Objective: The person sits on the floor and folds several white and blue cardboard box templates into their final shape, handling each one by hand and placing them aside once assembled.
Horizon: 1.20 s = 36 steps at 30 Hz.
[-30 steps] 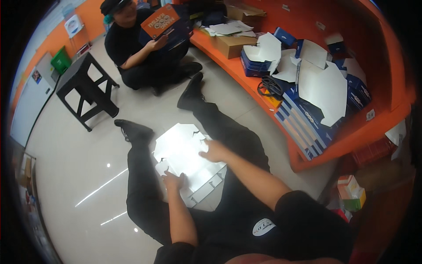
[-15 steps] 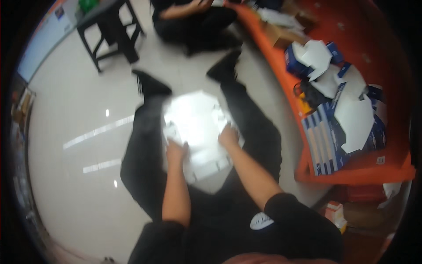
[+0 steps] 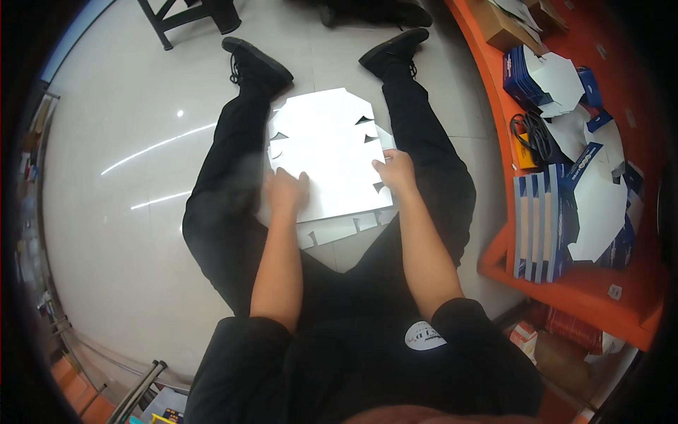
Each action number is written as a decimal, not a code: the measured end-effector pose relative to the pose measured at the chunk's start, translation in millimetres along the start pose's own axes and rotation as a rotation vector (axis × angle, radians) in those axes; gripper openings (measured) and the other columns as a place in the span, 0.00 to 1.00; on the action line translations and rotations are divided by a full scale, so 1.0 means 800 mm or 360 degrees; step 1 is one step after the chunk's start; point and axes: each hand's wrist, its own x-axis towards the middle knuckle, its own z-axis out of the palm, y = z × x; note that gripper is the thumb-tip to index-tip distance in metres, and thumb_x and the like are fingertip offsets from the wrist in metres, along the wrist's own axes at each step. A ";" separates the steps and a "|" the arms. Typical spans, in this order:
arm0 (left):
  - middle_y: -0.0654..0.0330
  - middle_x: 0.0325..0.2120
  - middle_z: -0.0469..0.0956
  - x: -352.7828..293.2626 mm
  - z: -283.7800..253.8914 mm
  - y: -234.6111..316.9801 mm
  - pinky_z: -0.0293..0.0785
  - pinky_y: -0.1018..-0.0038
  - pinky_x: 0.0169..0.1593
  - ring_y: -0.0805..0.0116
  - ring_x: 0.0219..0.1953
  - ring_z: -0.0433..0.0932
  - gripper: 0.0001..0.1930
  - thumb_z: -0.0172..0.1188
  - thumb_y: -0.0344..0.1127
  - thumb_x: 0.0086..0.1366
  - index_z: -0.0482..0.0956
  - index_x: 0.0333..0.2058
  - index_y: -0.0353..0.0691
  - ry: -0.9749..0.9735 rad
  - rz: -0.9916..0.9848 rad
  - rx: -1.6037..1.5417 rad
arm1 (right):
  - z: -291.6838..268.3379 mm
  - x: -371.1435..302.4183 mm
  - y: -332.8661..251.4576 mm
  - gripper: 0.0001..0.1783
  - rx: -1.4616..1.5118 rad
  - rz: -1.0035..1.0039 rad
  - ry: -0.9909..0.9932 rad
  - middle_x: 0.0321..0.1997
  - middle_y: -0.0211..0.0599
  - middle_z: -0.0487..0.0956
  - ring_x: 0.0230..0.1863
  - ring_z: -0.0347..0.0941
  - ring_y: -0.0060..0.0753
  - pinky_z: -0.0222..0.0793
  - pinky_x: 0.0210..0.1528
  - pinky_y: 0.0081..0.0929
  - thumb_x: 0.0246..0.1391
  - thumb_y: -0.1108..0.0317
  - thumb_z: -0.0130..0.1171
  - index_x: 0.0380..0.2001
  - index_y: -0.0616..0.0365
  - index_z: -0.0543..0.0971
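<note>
Between my outstretched legs lies a flat white cardboard sheet (image 3: 325, 152) with clipped corners and dark notches along its sides. Another white sheet (image 3: 335, 231) shows from under it, its notched edge sticking out on the near side. My right hand (image 3: 397, 171) pinches the right edge of the upper sheet, thumb on top and fingers partly underneath. At the left edge, my left hand (image 3: 284, 191) is bent over the cardboard with its thumb on the surface; it is slightly blurred and some fingertips are hidden.
On the right stands an orange surface (image 3: 505, 258) with blue-and-white folded cartons (image 3: 544, 226), a black cable (image 3: 540, 134) and a brown box (image 3: 501, 28). A dark stool (image 3: 194, 15) and another person's dark-clothed leg (image 3: 378, 13) are at the far side. Metal legs (image 3: 138, 392) stand lower left.
My view has tilted and sharpened, so the stool and the other person sit higher in it. The upper sheet now lies offset from the lower one, and my right hand has shifted along its edge.
</note>
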 end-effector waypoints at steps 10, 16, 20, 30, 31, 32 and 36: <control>0.37 0.59 0.68 0.001 0.026 -0.003 0.67 0.55 0.66 0.40 0.62 0.68 0.39 0.70 0.44 0.56 0.66 0.59 0.25 0.0161 -0.0055 -0.0195 | 0.038 -0.022 -0.011 0.16 -0.0558 -0.0300 0.0402 0.42 0.62 0.81 0.48 0.79 0.63 0.75 0.50 0.50 0.52 0.78 0.60 0.44 0.68 0.72; 0.36 0.62 0.65 -0.008 0.011 0.011 0.68 0.55 0.65 0.40 0.64 0.66 0.39 0.69 0.46 0.57 0.68 0.59 0.24 0.0206 -0.0151 -0.0244 | 0.004 -0.007 -0.016 0.19 -0.0190 -0.0122 0.0158 0.52 0.62 0.79 0.55 0.77 0.59 0.73 0.55 0.44 0.55 0.75 0.60 0.50 0.69 0.73; 0.35 0.55 0.75 0.006 0.003 0.007 0.74 0.59 0.60 0.45 0.57 0.77 0.35 0.70 0.44 0.56 0.72 0.56 0.24 0.0219 -0.0023 -0.0857 | -0.015 0.028 0.010 0.23 -0.0022 -0.0044 0.0188 0.52 0.58 0.80 0.56 0.78 0.56 0.72 0.57 0.40 0.56 0.72 0.63 0.53 0.69 0.75; 0.43 0.42 0.84 0.001 0.011 0.000 0.79 0.55 0.50 0.44 0.44 0.84 0.22 0.58 0.26 0.59 0.81 0.53 0.38 0.0404 0.0301 -0.0504 | 0.042 -0.020 -0.060 0.17 -0.0685 -0.0190 0.0141 0.45 0.69 0.80 0.50 0.79 0.66 0.76 0.54 0.50 0.57 0.80 0.51 0.50 0.73 0.70; 0.43 0.42 0.84 -0.004 0.016 0.013 0.79 0.55 0.50 0.44 0.44 0.84 0.22 0.58 0.26 0.59 0.81 0.53 0.38 0.0395 0.0309 -0.0509 | 0.054 -0.018 -0.056 0.16 -0.0718 -0.0174 0.0119 0.45 0.68 0.80 0.50 0.79 0.66 0.76 0.54 0.50 0.59 0.79 0.50 0.51 0.72 0.69; 0.42 0.38 0.84 -0.011 0.021 0.025 0.79 0.53 0.48 0.42 0.41 0.84 0.19 0.56 0.25 0.58 0.82 0.49 0.37 0.0385 0.0357 -0.0486 | 0.063 -0.017 -0.050 0.16 -0.0722 -0.0167 0.0126 0.45 0.68 0.80 0.50 0.79 0.66 0.76 0.54 0.50 0.59 0.79 0.50 0.51 0.72 0.69; 0.39 0.38 0.82 -0.013 0.033 0.038 0.80 0.53 0.46 0.42 0.38 0.84 0.18 0.54 0.26 0.62 0.77 0.51 0.28 0.0216 0.0482 -0.0287 | 0.111 -0.015 -0.025 0.20 -0.0732 -0.0255 0.0135 0.48 0.68 0.77 0.49 0.78 0.68 0.76 0.53 0.50 0.55 0.80 0.56 0.50 0.74 0.67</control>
